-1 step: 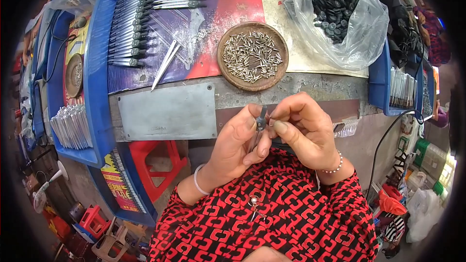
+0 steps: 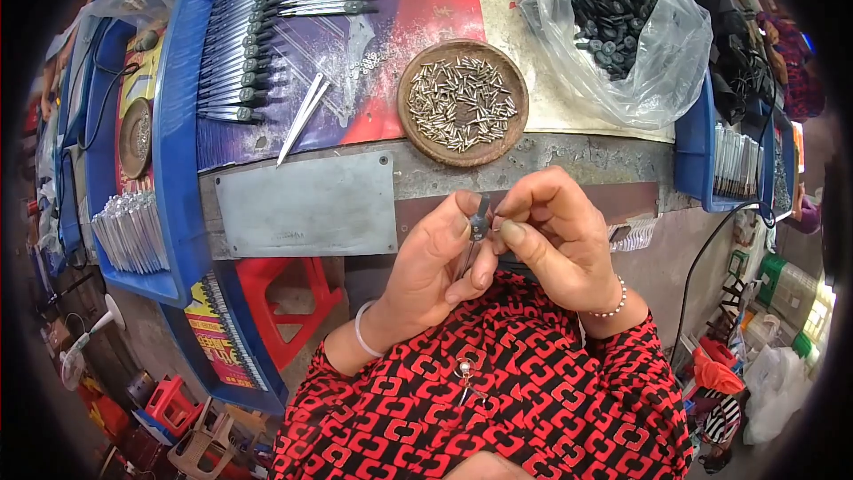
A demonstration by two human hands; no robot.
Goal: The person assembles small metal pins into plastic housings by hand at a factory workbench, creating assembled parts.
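Observation:
In front of my chest, my left hand (image 2: 435, 253) pinches a drawing compass with a black head (image 2: 480, 222), its slim metal legs pointing down past the fingers. Close beside that head, the thumb and forefinger of my right hand (image 2: 555, 240) are pressed together. Whatever they pinch is too small to name. Just beyond my hands lies a round wooden bowl (image 2: 418, 144) with many small metal pins or screws (image 2: 462, 98). To its left, a pair of bare silver legs (image 2: 303, 120) rests on the printed sheet.
Rows of black-headed compasses (image 2: 240, 44) lie at the far left. A grey metal plate (image 2: 306, 206) is fixed near the bench edge. At the far right sits a clear bag (image 2: 662, 93) of black heads (image 2: 613, 18). Blue trays (image 2: 182, 124) flank the bench; a red stool (image 2: 275, 302) stands below.

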